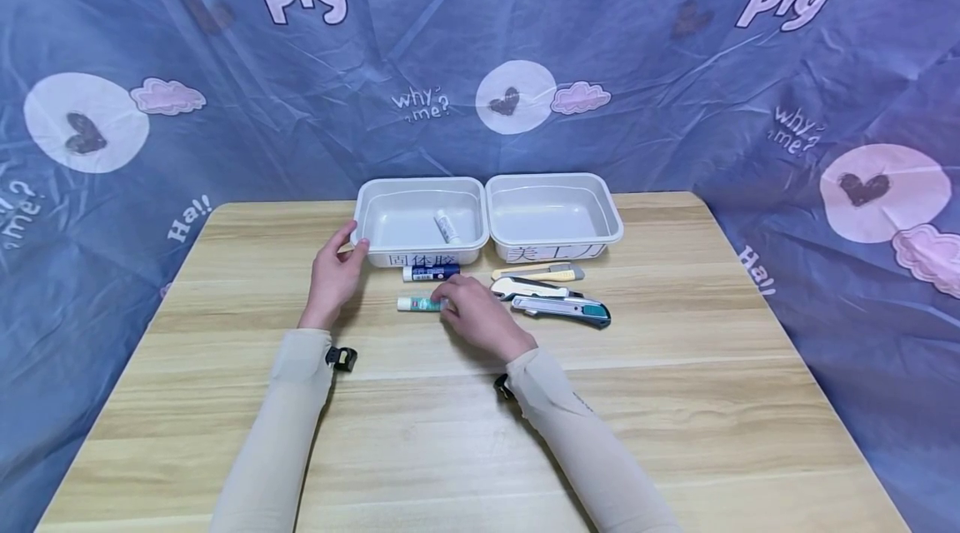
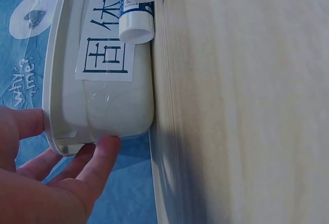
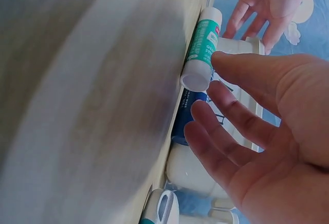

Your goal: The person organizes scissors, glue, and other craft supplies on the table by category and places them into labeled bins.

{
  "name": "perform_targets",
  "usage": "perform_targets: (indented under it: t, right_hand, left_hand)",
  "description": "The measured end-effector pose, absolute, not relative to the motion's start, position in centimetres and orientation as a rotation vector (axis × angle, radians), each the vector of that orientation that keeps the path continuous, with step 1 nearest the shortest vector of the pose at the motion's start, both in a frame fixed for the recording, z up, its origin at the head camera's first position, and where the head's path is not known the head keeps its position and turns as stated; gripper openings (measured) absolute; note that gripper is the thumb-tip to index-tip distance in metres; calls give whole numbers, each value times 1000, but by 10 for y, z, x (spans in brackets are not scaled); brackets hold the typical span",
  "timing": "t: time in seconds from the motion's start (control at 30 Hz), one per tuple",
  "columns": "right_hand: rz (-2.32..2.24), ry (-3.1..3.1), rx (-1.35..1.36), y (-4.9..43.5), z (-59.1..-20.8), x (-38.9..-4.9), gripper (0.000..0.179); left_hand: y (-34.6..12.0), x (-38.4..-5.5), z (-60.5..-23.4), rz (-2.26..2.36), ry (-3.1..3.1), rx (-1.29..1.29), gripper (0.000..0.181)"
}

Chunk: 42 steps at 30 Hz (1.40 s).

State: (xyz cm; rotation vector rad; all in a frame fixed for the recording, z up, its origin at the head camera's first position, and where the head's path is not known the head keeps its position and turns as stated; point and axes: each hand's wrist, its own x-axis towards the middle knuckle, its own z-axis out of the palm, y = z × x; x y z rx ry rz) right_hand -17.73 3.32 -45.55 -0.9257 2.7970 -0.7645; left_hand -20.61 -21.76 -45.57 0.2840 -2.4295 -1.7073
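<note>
1. The desk [image 1: 420, 441] carries everything; the work sits at its far side, so a low, short reach seems best.
2. Left tub [image 2: 123, 111] and right tub [image 1: 555, 221] stand side by side, labels facing the person.
3. The left hand [image 1: 333, 279] has its fingers barely bent, touching the left tub's near-left corner. Light pressure there should keep it from sliding.
4. The right hand [image 1: 483, 316] has its fingers released and loosely curved; its thumb seems to touch the green stick, but nothing is grasped.
5. Yellow cutter [image 1: 551, 271], white-and-black cutter [image 1: 536, 288] and silver-and-green cutter [image 1: 558, 309] lie close to that hand; the wrist is best kept off them.
6. The blue glue stick [image 1: 433, 273] lies just before the left tub; avoid nudging it.
7. The green glue stick [image 1: 420, 304] lies on the desk, nearer the person. Being round, it may roll, so pinch mid-barrel from both sides.
8. The white glue stick [image 1: 446, 226] is inside the left tub.
</note>
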Motion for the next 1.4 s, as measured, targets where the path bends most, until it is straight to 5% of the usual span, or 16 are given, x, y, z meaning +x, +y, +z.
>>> perform_targets:
  t: [1.4]
  right_hand:
    - [-909,2735,-903,27,-454,-173,19]
  left_hand:
    - [-217,-206,-457,-1696,-2440,294,53]
